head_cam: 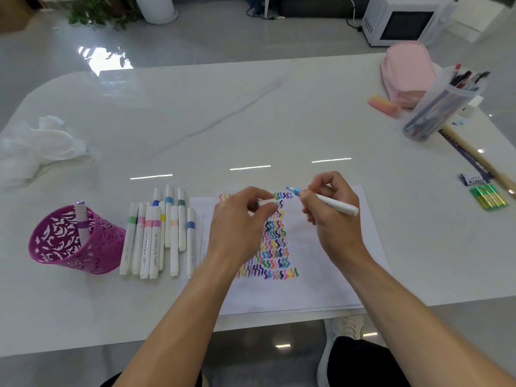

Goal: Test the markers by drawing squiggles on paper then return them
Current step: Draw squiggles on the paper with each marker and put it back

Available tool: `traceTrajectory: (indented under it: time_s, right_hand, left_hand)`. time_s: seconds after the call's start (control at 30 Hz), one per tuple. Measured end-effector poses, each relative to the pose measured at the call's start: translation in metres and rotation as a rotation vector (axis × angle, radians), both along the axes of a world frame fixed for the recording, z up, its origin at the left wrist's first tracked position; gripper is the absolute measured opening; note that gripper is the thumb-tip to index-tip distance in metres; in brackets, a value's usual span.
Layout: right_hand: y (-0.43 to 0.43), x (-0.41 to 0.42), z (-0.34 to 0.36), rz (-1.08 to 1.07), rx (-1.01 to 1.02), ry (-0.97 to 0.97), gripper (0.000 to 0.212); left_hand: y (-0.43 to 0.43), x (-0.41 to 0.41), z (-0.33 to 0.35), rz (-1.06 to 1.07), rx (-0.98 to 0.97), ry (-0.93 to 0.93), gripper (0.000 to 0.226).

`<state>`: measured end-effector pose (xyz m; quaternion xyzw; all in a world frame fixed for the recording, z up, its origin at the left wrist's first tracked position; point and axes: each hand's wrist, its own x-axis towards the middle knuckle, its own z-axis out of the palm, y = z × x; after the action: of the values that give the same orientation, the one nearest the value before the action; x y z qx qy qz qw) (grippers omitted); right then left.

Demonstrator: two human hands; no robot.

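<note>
A white sheet of paper (321, 275) lies at the table's near edge, filled with rows of coloured squiggles (275, 247). My right hand (332, 210) grips a white marker (332, 203) with its light-blue tip bare and pointing left, just above the paper's top edge. My left hand (240, 219) pinches the marker's white cap (266, 202), a short gap from the tip. Several capped white markers (156, 236) lie side by side left of the paper. A purple cut-out pen cup (72, 247) at the far left holds one purple-banded marker (81, 219).
Crumpled white plastic (36, 149) lies at the left edge. At the right stand a clear tub of pens (444, 107), a pink pouch (407, 71), a pink eraser (384, 104), a wooden-handled tool (474, 155) and green sticks (488, 196). A microwave (405, 20) sits on the floor beyond.
</note>
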<state>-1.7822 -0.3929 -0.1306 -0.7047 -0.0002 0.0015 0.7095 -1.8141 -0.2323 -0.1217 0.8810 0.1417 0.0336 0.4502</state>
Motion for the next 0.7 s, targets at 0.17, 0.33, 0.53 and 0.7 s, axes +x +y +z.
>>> traceTrajectory:
  time_s: [0.17, 0.33, 0.53, 0.7]
  right_hand:
    - [0.0008, -0.0015, 0.0052, 0.005, 0.040, 0.008, 0.010]
    - [0.0046, -0.0027, 0.0096, 0.019, 0.016, 0.025, 0.018]
    - [0.0071, -0.0043, 0.0101, 0.050, -0.010, 0.015, 0.019]
    - [0.0069, -0.0028, 0.0105, 0.060, -0.022, 0.027, 0.018]
  left_hand:
    - [0.0040, 0.0005, 0.0066, 0.043, -0.177, 0.034, 0.009]
    - [0.0043, -0.0027, 0.0102, -0.016, -0.252, 0.057, 0.011]
    - [0.0046, -0.0037, 0.0095, -0.059, -0.254, 0.082, 0.012]
    - [0.0060, -0.0036, 0.0099, -0.109, -0.210, 0.069, 0.013]
